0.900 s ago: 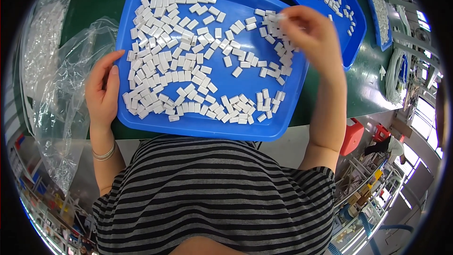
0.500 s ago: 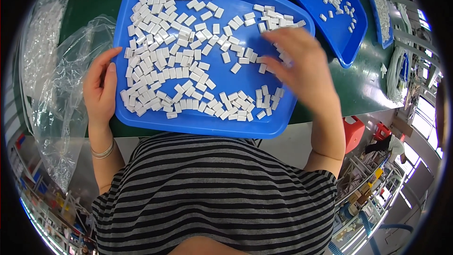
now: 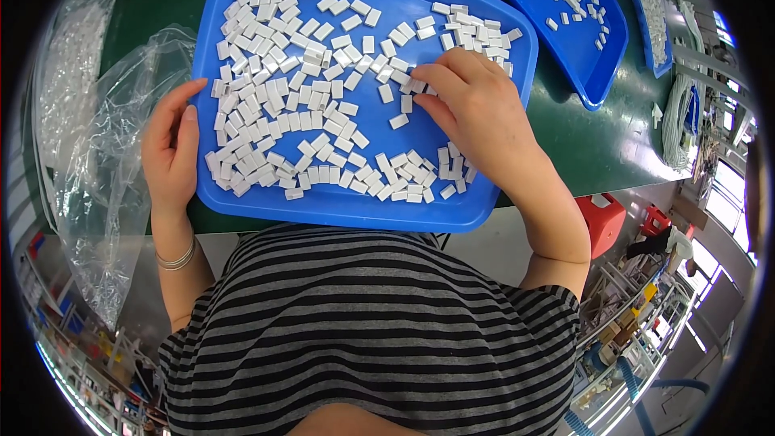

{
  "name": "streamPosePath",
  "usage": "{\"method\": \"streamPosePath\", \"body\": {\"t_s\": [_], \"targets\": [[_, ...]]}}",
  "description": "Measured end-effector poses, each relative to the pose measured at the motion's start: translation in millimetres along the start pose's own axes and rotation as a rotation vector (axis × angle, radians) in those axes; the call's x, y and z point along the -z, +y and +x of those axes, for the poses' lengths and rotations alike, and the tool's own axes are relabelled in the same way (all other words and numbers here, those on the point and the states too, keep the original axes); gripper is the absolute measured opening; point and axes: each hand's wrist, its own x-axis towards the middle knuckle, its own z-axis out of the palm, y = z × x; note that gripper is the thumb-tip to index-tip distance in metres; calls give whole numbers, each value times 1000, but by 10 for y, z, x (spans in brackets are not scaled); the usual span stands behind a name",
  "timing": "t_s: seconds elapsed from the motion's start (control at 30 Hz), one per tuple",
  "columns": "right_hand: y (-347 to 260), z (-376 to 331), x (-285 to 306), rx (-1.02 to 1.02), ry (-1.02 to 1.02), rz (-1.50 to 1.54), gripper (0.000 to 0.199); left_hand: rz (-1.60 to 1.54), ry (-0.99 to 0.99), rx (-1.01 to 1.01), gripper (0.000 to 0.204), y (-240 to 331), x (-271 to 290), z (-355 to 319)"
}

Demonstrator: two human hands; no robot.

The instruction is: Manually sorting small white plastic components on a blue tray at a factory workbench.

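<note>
Sorting step looks underway: right hand [image 3: 476, 109] is pinching small white pieces [image 3: 323, 97] mid blue tray [image 3: 363, 210] on desk [image 3: 597, 137], left hand [image 3: 171, 149] lying open against tray's rim; next move needs a clean single-piece pick.

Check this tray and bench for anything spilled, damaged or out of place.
Nothing stands out. The small white pieces all lie inside the blue tray, loosely scattered; the right hand rests among them and the left hand steadies the rim.
</note>
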Motion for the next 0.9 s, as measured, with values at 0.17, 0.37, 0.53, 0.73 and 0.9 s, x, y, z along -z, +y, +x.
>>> {"method": "streamPosePath", "body": {"t_s": [0.17,0.37,0.53,0.73,0.9], "targets": [[62,21,14,-9,57,74,24,9,-9,2,27,7,4,1],[823,19,634,-295,491,26,28,-16,-44,0,29,-5,-6,18],[1002,-96,691,-250,475,-165,32,-14,-29,-8,30,-51,-5,10],[371,-214,419,-6,124,-63,19,6,-18,8,30,-41,38,-19],[201,-258,226,30,11,-126,25,0,-22,14,31,-65,39,-7]]}}
